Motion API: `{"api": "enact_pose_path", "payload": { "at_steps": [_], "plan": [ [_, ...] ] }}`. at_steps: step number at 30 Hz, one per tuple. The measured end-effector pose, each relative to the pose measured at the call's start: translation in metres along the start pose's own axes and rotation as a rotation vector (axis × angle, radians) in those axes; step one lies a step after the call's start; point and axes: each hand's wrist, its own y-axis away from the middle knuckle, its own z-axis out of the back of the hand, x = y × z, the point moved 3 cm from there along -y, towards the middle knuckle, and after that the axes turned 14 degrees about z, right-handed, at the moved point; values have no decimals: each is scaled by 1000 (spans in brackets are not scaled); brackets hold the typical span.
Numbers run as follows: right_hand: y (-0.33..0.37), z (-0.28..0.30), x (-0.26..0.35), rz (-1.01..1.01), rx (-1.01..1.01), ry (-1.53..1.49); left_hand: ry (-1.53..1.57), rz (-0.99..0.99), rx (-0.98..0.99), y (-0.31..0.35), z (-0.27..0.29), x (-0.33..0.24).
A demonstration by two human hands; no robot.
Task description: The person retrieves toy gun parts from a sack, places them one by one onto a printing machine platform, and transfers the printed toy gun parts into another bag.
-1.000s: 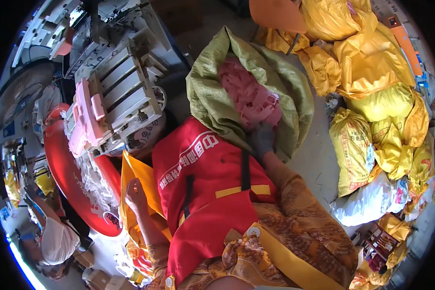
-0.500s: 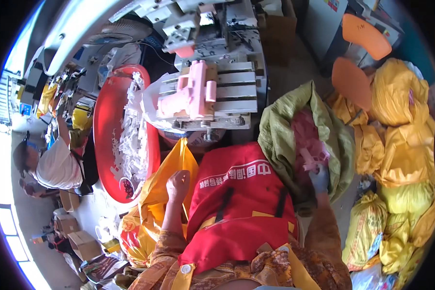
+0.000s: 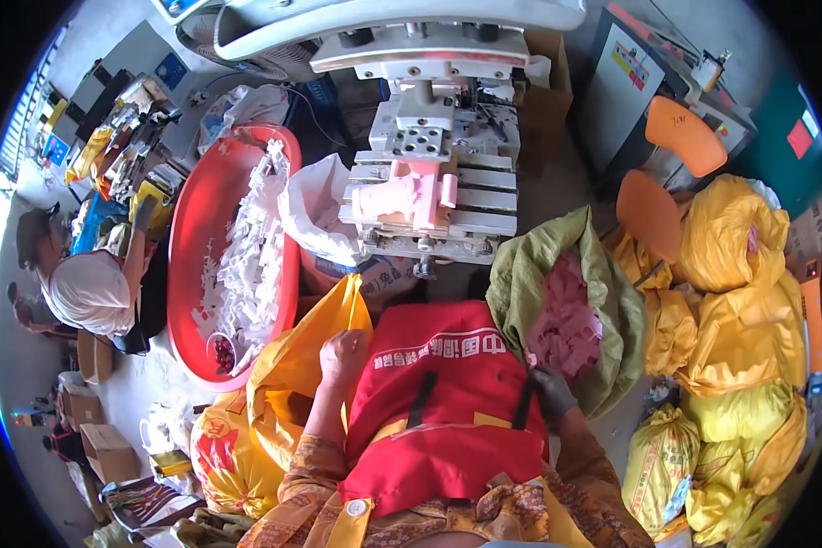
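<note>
My left hand (image 3: 342, 356) is closed in a fist in front of the yellow bag (image 3: 306, 342); what its fingers hold, if anything, is hidden. My right hand (image 3: 554, 393), in a dark grey glove, is at the near rim of the green woven sack (image 3: 532, 265), fingers loosely extended, with nothing visible in them. Pink plastic pieces (image 3: 566, 320) fill the sack's mouth. Ahead, a pink toy-gun-shaped plastic part (image 3: 397, 201) lies on the slotted metal bed (image 3: 484, 196) of a press. The press's holed metal block (image 3: 420, 142) is right above it.
A red tub (image 3: 181, 274) of white plastic pieces stands left of the press, beside a white bag (image 3: 318, 205). Orange chair parts (image 3: 648, 215) and stacked yellow sacks (image 3: 740, 310) occupy the right. Another person (image 3: 91, 297) works at far left. A red apron (image 3: 447, 365) covers my lap.
My right hand has drawn back from inside the green sack toward me, and the pink part it held is out of it. The press block is now close over the pink part. The view has shifted.
</note>
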Motion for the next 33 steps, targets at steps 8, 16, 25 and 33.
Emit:
{"api": "enact_pose_path", "payload": {
  "at_steps": [8, 16, 25, 33],
  "plan": [
    [13, 43, 56, 116, -382, -322, 113, 8, -53, -16, 20, -11],
    [2, 34, 199, 618, -153, -389, 377, -229, -571, -89, 90, -95],
    [-40, -52, 311, 841, 27, -322, 177, -513, -536, -160, 102, -206],
    [-104, -158, 395, 1215, 114, 446, 403, 88, -581, -131, 142, -70]
  ]
}}
